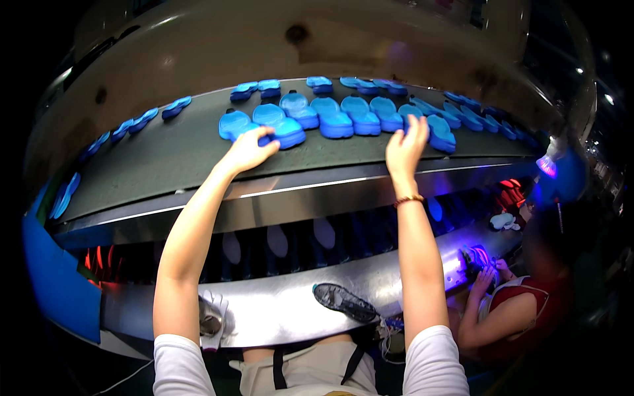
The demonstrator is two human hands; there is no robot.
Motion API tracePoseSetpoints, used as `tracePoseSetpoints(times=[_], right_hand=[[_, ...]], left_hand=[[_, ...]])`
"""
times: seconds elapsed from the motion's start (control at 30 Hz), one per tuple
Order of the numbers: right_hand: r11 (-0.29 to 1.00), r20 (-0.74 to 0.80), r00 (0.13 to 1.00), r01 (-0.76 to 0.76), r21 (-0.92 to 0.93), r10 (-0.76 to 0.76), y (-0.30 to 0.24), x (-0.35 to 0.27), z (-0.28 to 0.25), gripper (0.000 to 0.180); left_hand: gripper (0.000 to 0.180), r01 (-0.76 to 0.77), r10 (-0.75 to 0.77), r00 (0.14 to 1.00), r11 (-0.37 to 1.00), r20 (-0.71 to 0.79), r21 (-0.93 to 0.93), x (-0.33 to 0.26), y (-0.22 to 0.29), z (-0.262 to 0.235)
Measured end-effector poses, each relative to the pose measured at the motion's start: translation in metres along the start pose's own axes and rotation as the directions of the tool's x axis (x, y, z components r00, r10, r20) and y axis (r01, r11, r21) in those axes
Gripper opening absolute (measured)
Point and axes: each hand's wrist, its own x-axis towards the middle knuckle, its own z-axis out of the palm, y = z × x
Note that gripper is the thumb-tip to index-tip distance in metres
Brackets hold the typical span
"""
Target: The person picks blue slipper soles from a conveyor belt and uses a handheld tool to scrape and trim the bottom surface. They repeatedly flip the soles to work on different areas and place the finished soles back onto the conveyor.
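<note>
Several blue shoe soles lie in rows on the upper grey conveyor belt. My left hand reaches up onto the belt, fingers curled on the edge of a blue sole at the left end of the row. My right hand is stretched up with fingers spread, its fingertips touching a blue sole further right. Both arms are bare, in white short sleeves.
A steel ledge below holds a dark sole and a white glove. White soles ride a lower belt. At the right a seated person handles a shoe under purple light. A blue panel stands at the left.
</note>
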Motion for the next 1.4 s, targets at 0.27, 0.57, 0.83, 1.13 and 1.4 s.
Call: tracePoseSetpoints(times=[0.27,0.57,0.83,1.13,1.4], right_hand=[[0.467,0.758,0.497,-0.836,0.288,0.423,-0.051,-0.239,-0.195,0.019],[-0.650,0.656,-0.498,-0.760,-0.016,0.567,-0.017,-0.401,-0.235,0.058],[-0.700,0.504,-0.565,-0.705,0.115,0.653,0.035,-0.431,-0.233,0.072],[-0.441,0.421,-0.295,-0.842,0.310,0.858,0.013,-0.423,-0.229,0.033],[0.432,0.751,0.230,-0.898,-0.081,0.618,-0.041,-0.375,-0.165,0.020]], left_hand=[[0.023,-0.218,0.180,0.841,0.976,-0.511,-0.016,-0.135,-0.010,-0.064],[0.061,0.137,-0.478,0.874,0.069,0.088,-0.988,-0.329,-0.043,0.006],[0.061,0.510,-0.131,0.613,-0.688,0.780,-0.516,-0.482,-0.035,0.112],[0.048,0.512,-0.230,0.442,-0.729,0.867,-0.455,-0.553,-0.068,0.162],[0.050,0.463,-0.166,0.444,-0.799,0.881,-0.383,-0.549,-0.069,0.158]])
